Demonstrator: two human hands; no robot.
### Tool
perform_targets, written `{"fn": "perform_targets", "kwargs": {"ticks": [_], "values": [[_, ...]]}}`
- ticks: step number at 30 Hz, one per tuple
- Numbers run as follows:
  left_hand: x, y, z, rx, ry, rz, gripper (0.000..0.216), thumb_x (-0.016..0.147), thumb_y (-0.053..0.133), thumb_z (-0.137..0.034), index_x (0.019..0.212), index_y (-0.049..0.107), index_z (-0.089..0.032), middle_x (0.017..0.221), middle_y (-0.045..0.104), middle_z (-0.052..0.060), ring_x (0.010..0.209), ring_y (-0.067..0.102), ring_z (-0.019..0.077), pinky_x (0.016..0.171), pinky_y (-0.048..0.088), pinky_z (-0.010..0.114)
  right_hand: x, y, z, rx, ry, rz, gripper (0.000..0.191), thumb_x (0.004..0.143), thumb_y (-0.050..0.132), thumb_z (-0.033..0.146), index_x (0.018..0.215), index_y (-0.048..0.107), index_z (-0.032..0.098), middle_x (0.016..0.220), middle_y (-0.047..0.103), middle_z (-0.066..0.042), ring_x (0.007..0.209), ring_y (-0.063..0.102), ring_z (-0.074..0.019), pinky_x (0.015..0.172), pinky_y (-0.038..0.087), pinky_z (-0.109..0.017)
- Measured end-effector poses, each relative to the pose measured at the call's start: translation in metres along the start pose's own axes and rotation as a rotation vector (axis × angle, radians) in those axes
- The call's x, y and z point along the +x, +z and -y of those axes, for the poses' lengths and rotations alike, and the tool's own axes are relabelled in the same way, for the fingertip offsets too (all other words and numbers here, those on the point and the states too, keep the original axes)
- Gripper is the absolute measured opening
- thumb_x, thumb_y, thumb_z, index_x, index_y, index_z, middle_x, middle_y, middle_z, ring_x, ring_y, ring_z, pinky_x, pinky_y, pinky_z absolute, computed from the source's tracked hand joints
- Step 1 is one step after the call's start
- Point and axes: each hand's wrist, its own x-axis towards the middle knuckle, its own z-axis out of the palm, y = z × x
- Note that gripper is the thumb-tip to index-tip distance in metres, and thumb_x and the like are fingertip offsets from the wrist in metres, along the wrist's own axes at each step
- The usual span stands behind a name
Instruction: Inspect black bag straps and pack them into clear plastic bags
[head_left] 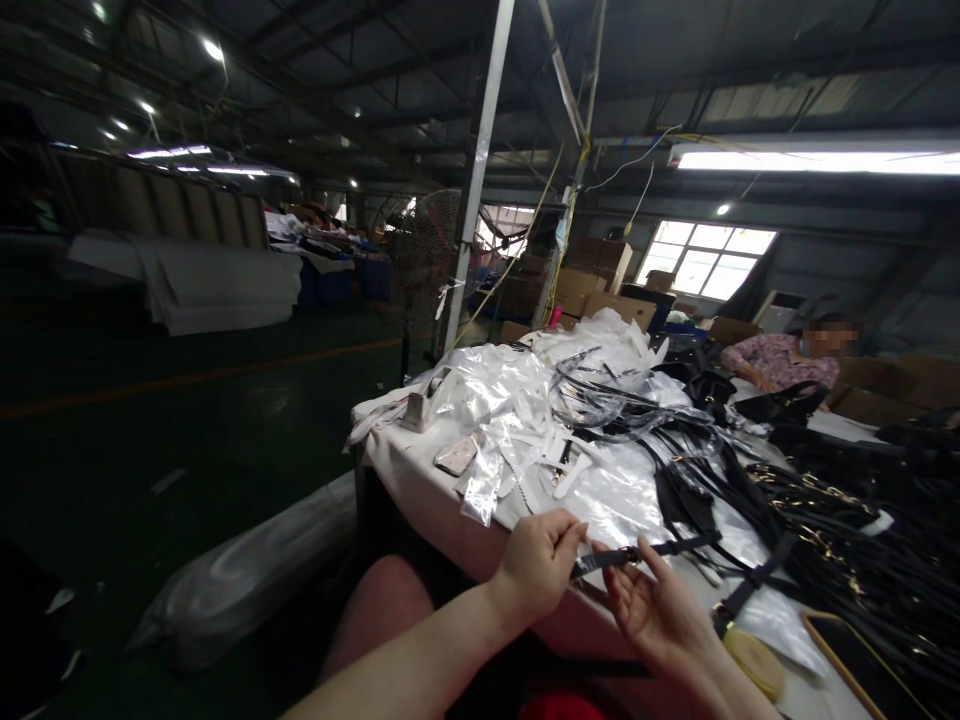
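White, cloth-covered worktable [431, 515] stood under dim roof trusses [337, 100]. Above its near edge, the right hand [658, 608] pinched a black strap [679, 546]; the left hand [531, 565] curled at one end, its grip hidden, undetermined.

Open air lies above the left hand [536, 565] and the right hand [652, 605], so either can lift straight up. A dark strap [679, 546] spans the gap between them and bars passage there. Forward, heaped plastic bags [499, 375] rise from the table [442, 515] and block a low reach; a higher path passes over them. To the right, a tape roll [754, 665] sits just beside the right wrist, with a phone [862, 660] and tangled straps [840, 510] crowding any sideways slide. Leftward, room opens over the floor [255, 410], where a wrapped roll [262, 570] lies low. A pole [480, 150] stands beyond the bags.
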Motion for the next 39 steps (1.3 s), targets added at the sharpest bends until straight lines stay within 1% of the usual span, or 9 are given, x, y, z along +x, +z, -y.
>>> {"fn": "perform_targets", "kwargs": {"ticks": [5,8,11,14,19,23,30,35,39], "values": [[-0.005,-0.006,-0.015,-0.01,0.043,-0.029,0.036,0.097,0.042,-0.036,0.079,0.067,-0.017,0.062,0.062,0.002,0.058,0.056,0.0132,0.058,0.039,0.022,0.0,-0.002,0.0,-0.015,0.014,0.01,0.027,0.099,0.052,0.023,0.078,0.066,0.011,0.06,0.074,-0.008,0.05,0.071,-0.015,0.047,0.058,-0.019],[-0.007,-0.011,-0.02,0.014,0.076,-0.024,0.035,0.097,0.043,-0.035,0.077,0.066,-0.017,0.063,0.063,0.003,0.059,0.058,0.0139,0.058,0.039,0.023,0.001,-0.007,0.009,-0.028,-0.11,0.019,0.01,0.092,0.063,0.022,0.09,0.069,0.014,0.068,0.076,-0.004,0.054,0.072,-0.0142,0.05,0.06,-0.02],[-0.008,-0.012,-0.014,0.039,0.071,-0.022,0.034,0.096,0.043,-0.033,0.076,0.066,-0.017,0.064,0.064,0.004,0.062,0.06,0.015,0.06,0.04,0.024,-0.002,-0.013,0.026,-0.017,-0.277,0.013,0.004,0.083,0.074,0.018,0.087,0.071,0.018,0.073,0.077,0.0,0.058,0.072,-0.0115,0.054,0.06,-0.018],[-0.007,-0.011,-0.004,0.055,0.04,-0.031,0.034,0.096,0.043,-0.033,0.075,0.065,-0.017,0.064,0.064,0.003,0.062,0.061,0.0149,0.061,0.04,0.023,-0.01,-0.015,0.042,-0.071,-0.404,0.01,0.013,0.075,0.082,0.022,0.084,0.074,0.02,0.078,0.078,0.001,0.063,0.072,-0.0107,0.056,0.059,-0.015],[-0.003,-0.008,0.0,0.077,-0.013,0.04,0.036,0.096,0.043,-0.036,0.073,0.064,-0.018,0.06,0.062,0.001,0.058,0.059,0.014,0.056,0.038,0.023,-0.029,-0.005,0.049,-0.291,-0.649,-0.006,0.044,0.056,0.093,0.036,0.094,0.077,0.019,0.083,0.078,-0.002,0.067,0.07,-0.0121,0.058,0.058,-0.014],[0.007,-0.003,-0.015,0.046,-0.005,0.1,0.037,0.095,0.045,-0.037,0.07,0.064,-0.018,0.065,0.066,0.002,0.062,0.061,0.0143,0.057,0.04,0.022,-0.048,0.018,0.045,-0.435,-0.766,0.026,0.043,0.053,0.094,0.035,0.09,0.079,0.018,0.078,0.076,-0.004,0.066,0.067,-0.014,0.053,0.053,-0.017],[0.032,0.012,-0.045,-0.359,-0.152,0.194,0.047,0.093,0.044,-0.054,0.089,0.068,-0.015,0.076,0.073,0.007,0.056,0.066,0.0149,0.049,0.048,0.022,-0.071,0.065,0.059,-0.642,-0.842,0.089,0.045,0.052,0.092,0.044,0.083,0.08,0.015,0.071,0.072,-0.006,0.057,0.058,-0.0135,0.051,0.047,-0.024],[0.039,0.02,-0.052,-0.651,-0.178,0.17,0.05,0.085,0.055,-0.061,0.083,0.066,-0.013,0.074,0.07,0.007,0.06,0.066,0.0156,0.052,0.054,0.025,-0.062,0.061,0.065,-0.803,-0.742,0.12,0.04,0.061,0.087,0.048,0.078,0.079,0.012,0.068,0.07,-0.006,0.063,0.059,-0.0155,0.056,0.049,-0.024],[0.036,0.018,-0.054,-0.773,-0.215,0.111,0.056,0.077,0.062,-0.067,0.081,0.064,-0.011,0.07,0.067,0.006,0.057,0.064,0.0147,0.051,0.055,0.026,-0.06,0.053,0.065,-0.683,-0.751,0.083,0.044,0.058,0.091,0.037,0.093,0.079,0.014,0.068,0.068,-0.001,0.061,0.056,-0.0109,0.053,0.048,-0.017]]}}
